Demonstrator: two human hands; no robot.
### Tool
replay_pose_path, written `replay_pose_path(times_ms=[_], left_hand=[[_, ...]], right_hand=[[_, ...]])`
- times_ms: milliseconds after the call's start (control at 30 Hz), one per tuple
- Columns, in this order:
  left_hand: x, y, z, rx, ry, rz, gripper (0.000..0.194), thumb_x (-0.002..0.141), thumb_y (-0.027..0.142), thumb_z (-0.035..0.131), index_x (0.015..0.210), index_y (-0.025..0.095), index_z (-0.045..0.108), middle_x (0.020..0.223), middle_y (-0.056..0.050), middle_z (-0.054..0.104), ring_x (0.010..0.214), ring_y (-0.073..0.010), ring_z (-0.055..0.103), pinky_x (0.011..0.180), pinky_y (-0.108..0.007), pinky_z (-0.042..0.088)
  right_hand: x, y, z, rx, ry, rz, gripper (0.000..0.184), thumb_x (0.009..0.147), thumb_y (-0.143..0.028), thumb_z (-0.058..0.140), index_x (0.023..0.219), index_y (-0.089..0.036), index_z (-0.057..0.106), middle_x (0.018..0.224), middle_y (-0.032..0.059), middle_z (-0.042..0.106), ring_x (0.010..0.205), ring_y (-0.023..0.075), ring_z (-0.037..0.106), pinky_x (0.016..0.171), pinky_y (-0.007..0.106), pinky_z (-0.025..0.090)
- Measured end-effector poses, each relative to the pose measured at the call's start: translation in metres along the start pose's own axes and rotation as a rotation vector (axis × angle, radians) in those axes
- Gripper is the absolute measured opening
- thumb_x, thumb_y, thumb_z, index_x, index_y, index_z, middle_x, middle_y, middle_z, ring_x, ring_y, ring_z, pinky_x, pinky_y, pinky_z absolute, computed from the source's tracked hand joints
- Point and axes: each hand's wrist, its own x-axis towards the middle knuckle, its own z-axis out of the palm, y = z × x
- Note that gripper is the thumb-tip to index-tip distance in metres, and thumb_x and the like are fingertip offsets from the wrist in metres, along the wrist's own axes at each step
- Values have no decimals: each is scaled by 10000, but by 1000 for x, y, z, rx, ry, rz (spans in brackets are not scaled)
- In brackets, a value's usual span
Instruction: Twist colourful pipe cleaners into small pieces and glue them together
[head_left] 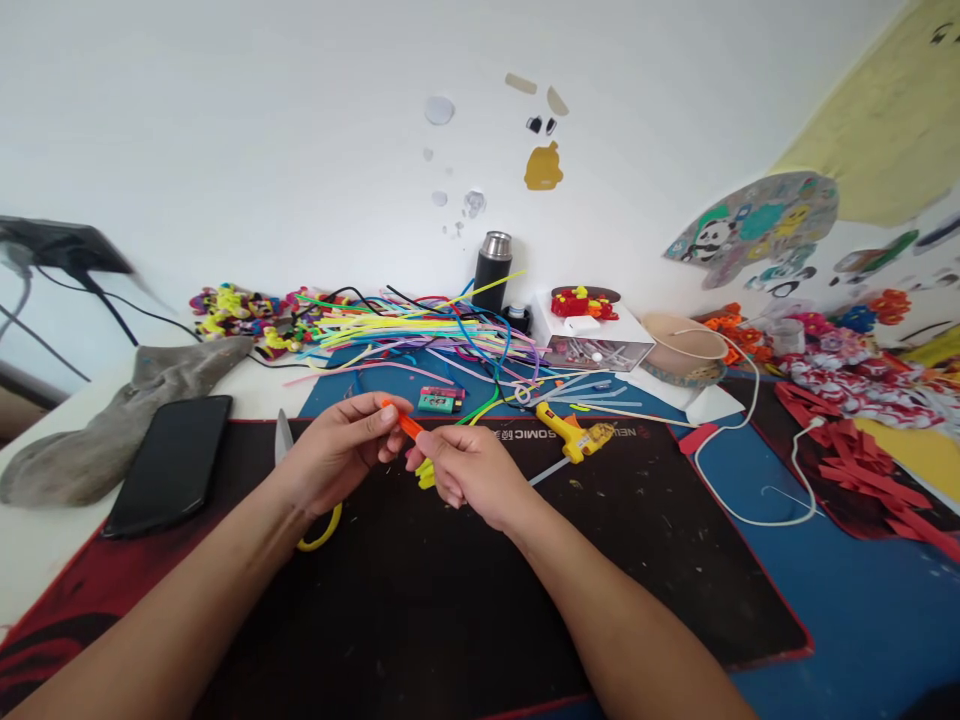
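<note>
My left hand (341, 448) and my right hand (469, 468) meet above a black desk mat (465, 600), both pinching a short orange pipe cleaner (405, 424) between their fingertips. A bit of yellow-green pipe cleaner (426, 474) pokes out under my right hand. Yellow-handled scissors (319, 535) lie under my left wrist, their blade (283, 437) showing beside the hand. A yellow glue gun (574, 430) lies just right of my right hand.
A heap of coloured pipe cleaners (420, 335) spreads along the back. A black phone (171, 462) and a grey sock (112, 420) lie left. Behind stand a flask (492, 268), a white box (592, 335) and a bowl (682, 350); a white cable (739, 480) and red paper strips (862, 465) lie right.
</note>
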Motion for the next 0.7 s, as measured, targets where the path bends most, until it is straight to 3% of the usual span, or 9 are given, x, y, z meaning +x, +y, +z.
replay_pose_path(times_ms=[67, 200, 300, 433, 567, 700], left_hand=[[1, -1, 0, 70, 54, 39, 438, 538, 421, 1046, 779, 138, 814, 563, -27, 652, 503, -93, 545, 459, -160, 432], [3, -3, -1, 258, 137, 123, 400, 574, 423, 1026, 702, 140, 774, 586, -41, 684, 526, -107, 579, 489, -174, 454], [4, -3, -4, 172, 115, 61, 430, 550, 448, 1029, 680, 142, 756, 579, -41, 684, 524, -117, 592, 481, -182, 457], [6, -4, -5, 134, 75, 25, 443, 539, 444, 1037, 697, 142, 754, 593, -48, 706, 516, -123, 612, 476, -185, 471], [5, -2, -3, 172, 65, 78, 431, 550, 425, 1040, 689, 140, 749, 589, -48, 711, 522, -120, 620, 484, -179, 478], [3, -1, -2, 165, 52, 96, 433, 553, 428, 1041, 717, 139, 763, 590, -46, 712, 532, -124, 630, 493, -181, 484]], right_hand=[[0, 2, -1, -135, 50, -25, 417, 1002, -560, 604, 852, -191, 727, 433, -95, 403, 393, 102, 383, 492, 262, 355], [0, 5, -2, -617, 192, -239, 306, 1032, -413, 610, 903, -212, 802, 680, -6, 696, 614, 136, 599, 612, 263, 391], [-2, 5, -1, -767, 215, -343, 298, 1046, -389, 602, 932, -219, 819, 748, 2, 742, 665, 142, 628, 638, 264, 384], [-3, 4, -1, -696, 177, -293, 339, 1055, -425, 574, 933, -209, 805, 718, 1, 711, 640, 135, 612, 624, 257, 389], [-1, 6, -1, -408, 96, -149, 383, 1040, -502, 572, 932, -184, 757, 592, -37, 590, 512, 110, 542, 555, 242, 404], [2, 6, -2, -136, 23, -77, 452, 1003, -604, 592, 930, -175, 716, 580, -46, 571, 454, 95, 496, 475, 230, 373]])
